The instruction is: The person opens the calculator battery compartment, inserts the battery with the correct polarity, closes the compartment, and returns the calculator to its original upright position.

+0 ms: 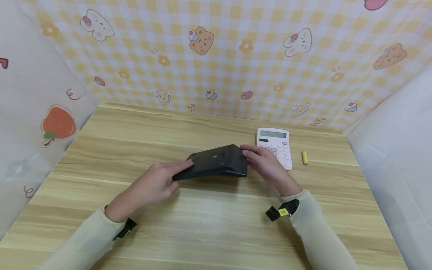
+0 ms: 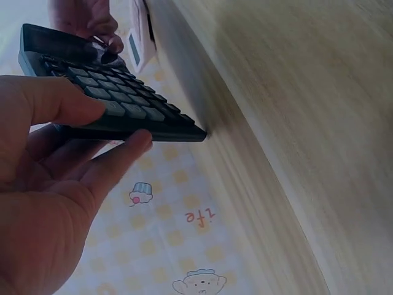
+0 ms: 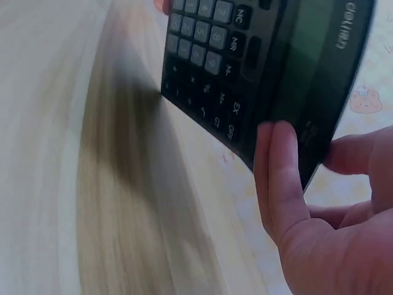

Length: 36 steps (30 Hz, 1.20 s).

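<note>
Now both hands hold the black calculator (image 1: pixel 214 160) tilted above the counter (image 1: pixel 202 228), its back showing to the head camera.
Handling it between two hands looks like the step underway, and any next move, I'd judge, calls for both wrists turning or lowering together so neither end twists loose. And look at the pose: forearms slant inward from either side; the left hand (image 1: pixel 155 183) pinches the key end, thumb on the keys (image 2: pixel 123 97), fingers against the back, while the right hand (image 1: pixel 266 164) grips the screen end, fingers closed about its edge. Whether a low corner touches the counter, I can't tell. Just beyond the right hand lies the white calculator (image 1: pixel 284 149), with a yellow battery (image 1: pixel 305 158) beside it.
</note>
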Motion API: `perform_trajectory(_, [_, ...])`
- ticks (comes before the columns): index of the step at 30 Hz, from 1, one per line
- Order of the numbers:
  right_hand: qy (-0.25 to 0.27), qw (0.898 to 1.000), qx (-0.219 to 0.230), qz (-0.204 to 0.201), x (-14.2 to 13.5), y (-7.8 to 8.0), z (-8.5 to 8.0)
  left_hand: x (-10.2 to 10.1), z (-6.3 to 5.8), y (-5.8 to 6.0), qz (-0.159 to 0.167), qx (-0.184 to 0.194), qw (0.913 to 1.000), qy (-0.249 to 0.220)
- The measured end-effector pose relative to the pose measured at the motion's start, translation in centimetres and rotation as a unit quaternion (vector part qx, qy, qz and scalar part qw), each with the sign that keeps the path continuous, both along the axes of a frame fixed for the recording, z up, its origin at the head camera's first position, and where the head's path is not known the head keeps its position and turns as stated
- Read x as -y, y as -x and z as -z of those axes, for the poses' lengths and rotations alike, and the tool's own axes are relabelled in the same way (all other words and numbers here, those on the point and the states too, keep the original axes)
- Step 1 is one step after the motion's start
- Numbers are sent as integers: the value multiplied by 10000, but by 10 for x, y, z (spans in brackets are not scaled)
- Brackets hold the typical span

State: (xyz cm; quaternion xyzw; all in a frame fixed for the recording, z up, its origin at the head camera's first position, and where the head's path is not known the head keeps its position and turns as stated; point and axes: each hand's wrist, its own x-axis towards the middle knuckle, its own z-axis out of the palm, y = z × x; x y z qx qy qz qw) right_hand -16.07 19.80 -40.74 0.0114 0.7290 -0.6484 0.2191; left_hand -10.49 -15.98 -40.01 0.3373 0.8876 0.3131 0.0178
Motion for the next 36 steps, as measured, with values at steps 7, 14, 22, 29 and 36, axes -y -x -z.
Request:
perform_trajectory(7, [251,9985,441,-190,2,-4,5,-2,3,-1,-60,-556,9976,419])
perform_trajectory(14, [233,9971,680,-241,2,-5,14,-6,11,-3,-156,-618,9965,542])
perform_trajectory(22, [-257,9979,463,-375,10,-6,19,-15,19,-5,-588,-39,9962,637])
perform_trajectory(29, [-694,9964,276,-404,12,-6,19,-20,23,-2,-1255,781,9868,655])
perform_trajectory(36, [-875,9951,149,-434,11,-5,20,-21,26,4,-1509,1198,9789,683])
